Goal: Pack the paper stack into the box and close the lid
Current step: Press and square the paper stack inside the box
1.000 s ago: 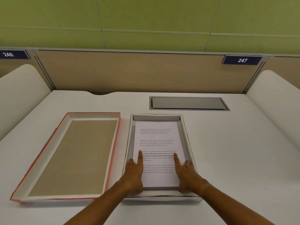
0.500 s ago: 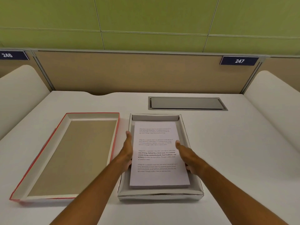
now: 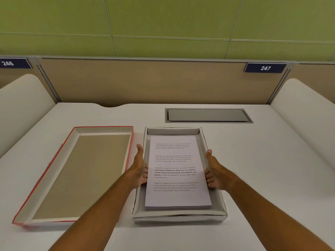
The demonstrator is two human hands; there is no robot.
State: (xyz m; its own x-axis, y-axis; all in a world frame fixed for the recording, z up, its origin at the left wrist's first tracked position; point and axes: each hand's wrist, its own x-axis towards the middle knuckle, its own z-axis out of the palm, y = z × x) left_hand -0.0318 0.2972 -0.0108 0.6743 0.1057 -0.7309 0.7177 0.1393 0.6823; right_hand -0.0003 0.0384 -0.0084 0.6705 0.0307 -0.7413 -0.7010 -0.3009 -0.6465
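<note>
The white paper stack with printed text lies flat inside the open grey box at the table's middle. My left hand straddles the box's left wall, thumb outside along the rim and fingers curled inside against the stack's left edge. My right hand mirrors it on the right wall, its fingertips touching the stack's right edge. The lid, red outside and brown inside, lies upside down on the table just left of the box, with nothing in it.
A grey cable hatch is set into the white table behind the box. A beige partition with number plates 246 and 247 closes the back. White curved dividers rise at both sides.
My hands left the top of the paper, where the fingers were pressing down, and spread apart to the box's two side walls. Their fingers have since curled in against the stack's edges.
</note>
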